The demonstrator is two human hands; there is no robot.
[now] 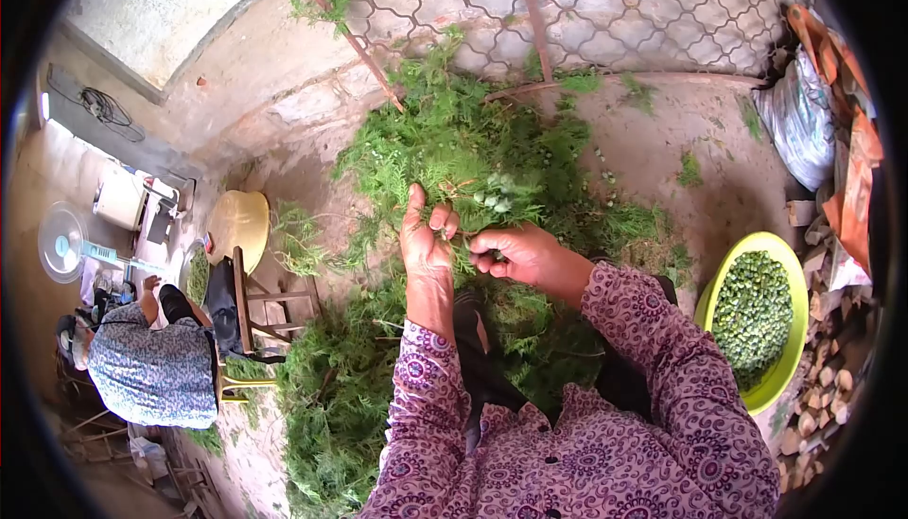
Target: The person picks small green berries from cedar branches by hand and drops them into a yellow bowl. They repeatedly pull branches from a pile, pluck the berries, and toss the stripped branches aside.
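Observation:
My left hand (427, 246) is closed round the lower part of a green evergreen sprig (473, 188), thumb pointing up. A cluster of pale blue-green cones (497, 194) shows on the foliage just beyond my fingers. Close beside it, my right hand (532, 256) is closed in a pinch at the base of the sprig. What lies between its fingertips is too small to make out. Beneath and around both hands spreads a large heap of cut evergreen branches (331, 405).
At my right stands a yellow-green basin (800, 330) full of green cones, near split firewood (821, 405) and a pale sack (800, 122). Metal lattice (643, 8) leans on the wall ahead. To the left, another person (156, 363) sits by a wooden stool (244, 301) and a fan (64, 243).

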